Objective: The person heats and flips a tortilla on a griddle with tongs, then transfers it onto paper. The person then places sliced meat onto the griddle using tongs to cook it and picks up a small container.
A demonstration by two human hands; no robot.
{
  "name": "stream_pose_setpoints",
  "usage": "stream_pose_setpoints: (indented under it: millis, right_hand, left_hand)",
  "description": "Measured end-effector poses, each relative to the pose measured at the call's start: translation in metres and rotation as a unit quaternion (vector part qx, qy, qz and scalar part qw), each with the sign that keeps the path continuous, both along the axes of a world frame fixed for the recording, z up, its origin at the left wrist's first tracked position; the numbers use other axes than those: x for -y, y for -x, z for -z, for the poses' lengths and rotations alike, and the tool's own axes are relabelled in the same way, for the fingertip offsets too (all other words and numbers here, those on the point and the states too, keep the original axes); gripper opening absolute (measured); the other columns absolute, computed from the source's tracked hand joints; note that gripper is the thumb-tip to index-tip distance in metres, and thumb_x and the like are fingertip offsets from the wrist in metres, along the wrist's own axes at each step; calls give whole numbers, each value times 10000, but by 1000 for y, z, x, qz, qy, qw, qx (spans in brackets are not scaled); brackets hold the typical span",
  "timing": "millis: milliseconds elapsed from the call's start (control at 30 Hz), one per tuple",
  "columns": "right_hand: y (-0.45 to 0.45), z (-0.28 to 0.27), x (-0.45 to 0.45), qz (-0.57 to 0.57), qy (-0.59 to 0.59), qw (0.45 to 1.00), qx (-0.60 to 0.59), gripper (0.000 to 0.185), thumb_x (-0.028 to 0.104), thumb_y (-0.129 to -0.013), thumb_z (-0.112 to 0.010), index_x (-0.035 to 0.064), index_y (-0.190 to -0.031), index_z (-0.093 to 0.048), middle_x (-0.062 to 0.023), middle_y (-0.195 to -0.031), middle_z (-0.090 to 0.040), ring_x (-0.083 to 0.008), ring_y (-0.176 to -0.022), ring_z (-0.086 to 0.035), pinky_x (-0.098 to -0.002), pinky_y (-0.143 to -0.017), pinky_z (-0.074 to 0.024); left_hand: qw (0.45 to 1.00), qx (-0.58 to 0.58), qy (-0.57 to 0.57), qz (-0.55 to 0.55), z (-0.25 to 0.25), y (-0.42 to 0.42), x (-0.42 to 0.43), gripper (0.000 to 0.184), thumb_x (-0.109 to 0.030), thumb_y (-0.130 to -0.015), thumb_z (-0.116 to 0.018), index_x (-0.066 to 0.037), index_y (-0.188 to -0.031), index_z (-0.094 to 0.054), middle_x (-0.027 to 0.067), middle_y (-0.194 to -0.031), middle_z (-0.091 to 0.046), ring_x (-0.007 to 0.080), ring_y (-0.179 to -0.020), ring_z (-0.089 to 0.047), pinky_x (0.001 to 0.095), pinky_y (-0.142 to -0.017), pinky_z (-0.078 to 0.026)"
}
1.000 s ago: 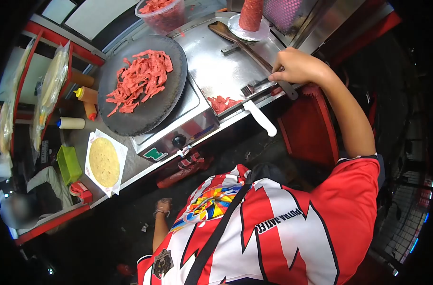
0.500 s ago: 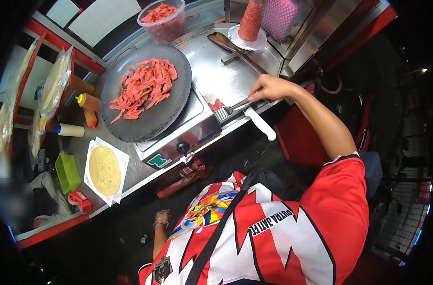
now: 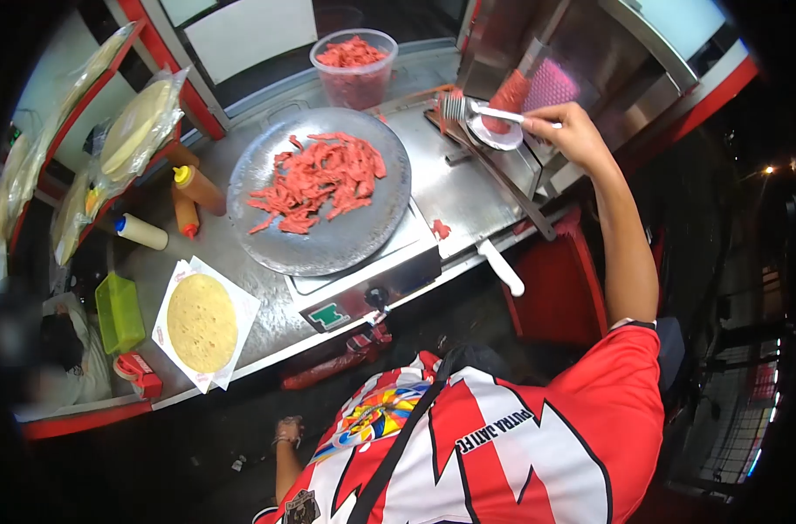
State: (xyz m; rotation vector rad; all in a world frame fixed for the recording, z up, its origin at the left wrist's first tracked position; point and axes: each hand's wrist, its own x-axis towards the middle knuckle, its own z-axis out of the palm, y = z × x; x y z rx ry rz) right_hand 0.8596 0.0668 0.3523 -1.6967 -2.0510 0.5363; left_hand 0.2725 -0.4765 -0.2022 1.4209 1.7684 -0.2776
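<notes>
My right hand (image 3: 566,131) is closed around the white handle of a fork (image 3: 496,114), raised at the far right of the counter. Its tines point left, in front of the cone of red meat (image 3: 509,94) and its white plate (image 3: 496,136). Some red shows beside the tines; whether meat is on them I cannot make out. Below the fork lies a long wooden spatula (image 3: 501,179) on the steel top. Down beside my body hangs my left hand (image 3: 289,429), fingers curled in, with nothing visible in it.
Red meat strips (image 3: 324,182) lie on a round black griddle (image 3: 267,240). A tub of meat (image 3: 354,74) stands behind. A white-handled knife (image 3: 503,267) juts over the front edge. A flatbread (image 3: 202,323) on paper, sauce bottles (image 3: 197,189) and a green basket (image 3: 120,313) are left.
My right hand has lifted the fork from the scraps at the counter's front edge, moving it up and back toward the meat cone. The camera view has shifted; my left hand still hangs low.
</notes>
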Motion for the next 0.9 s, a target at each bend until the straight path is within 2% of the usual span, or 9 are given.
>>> stream_pose_setpoints:
  millis: [67, 133, 267, 400, 600, 700, 800, 867, 900]
  right_hand:
    - [17, 4, -46, -59, -142, 988, 20, 395, 383, -914, -769, 29, -1082, -820, -135, -865, -782, -222, -753, -715, -371, -737, -544]
    - [60, 2, -89, -11, -162, 986, 30, 411, 413, -906, -774, 55, -1103, -821, -188, -957, -794, -295, -860, -773, -404, -807, -576]
    - [148, 54, -209, 72, -252, 959, 106, 402, 418, -891, -792, 97, -1132, -813, -213, -1072, -779, -383, -1064, -748, -488, -945, -589]
    - [189, 84, -239, 34, -154, 964, 213, 437, 411, -875, -810, 87, -1166, -768, -214, -1181, -750, -421, -1099, -726, -529, -931, -594]
    - [118, 47, -136, 8, -271, 932, 242, 410, 296, -874, -802, 136, -1246, -741, -141, -1210, -724, -399, -1035, -729, -500, -918, -594]
    - [83, 58, -55, -40, -231, 938, 256, 329, 196, -853, -784, 113, -1171, -765, -148, -1100, -716, -394, -1004, -731, -503, -873, -597]
    - [61, 116, 11, -160, -232, 913, 296, 188, 45, -822, -677, 42, -1000, -737, -173, -973, -672, -378, -895, -731, -499, -766, -596]
    - [57, 129, 67, -220, -215, 893, 328, 121, 61, -833, -662, 4, -931, -704, -149, -966, -640, -328, -861, -724, -460, -703, -592]
    - [56, 122, 91, -240, -189, 896, 322, 129, 61, -836, -661, 2, -943, -704, -136, -976, -628, -321, -866, -717, -451, -694, -589]
  left_hand:
    - [999, -1, 20, -26, 1, 3, 9, 305, -258, -1006, -494, -121, -1041, -764, 116, -962, -789, 236, -773, -770, 408, -703, -609]
    - [994, 13, 37, -101, -9, -2, 19, 320, -285, -1013, -497, -128, -1061, -771, 123, -965, -789, 240, -765, -770, 411, -702, -608]
    - [985, -92, 27, 141, 16, 3, 59, 272, -373, -963, -653, -176, -1106, -773, 137, -1070, -785, 308, -956, -769, 475, -822, -614]
    - [995, -62, 55, 52, 17, 0, 100, 302, -367, -937, -694, -201, -1181, -756, 142, -1166, -766, 334, -1065, -745, 488, -879, -604]
    - [996, -44, 69, 18, 11, 2, 104, 288, -348, -956, -663, -186, -1177, -752, 130, -1136, -771, 317, -1052, -750, 481, -859, -608]
    - [996, -34, 67, 39, 11, 12, 99, 283, -339, -966, -648, -179, -1176, -751, 123, -1122, -774, 309, -1045, -753, 477, -848, -610]
    - [996, -20, 73, 52, 8, 23, 80, 278, -329, -976, -632, -172, -1174, -749, 117, -1107, -776, 301, -1038, -755, 473, -838, -612]
    - [996, 3, 87, -21, 4, 30, 61, 276, -323, -982, -622, -167, -1173, -748, 112, -1097, -778, 295, -1033, -757, 470, -831, -614]
    - [984, 35, 109, -138, 1, 37, 49, 275, -320, -986, -617, -165, -1172, -747, 110, -1092, -779, 292, -1031, -757, 469, -828, -615]
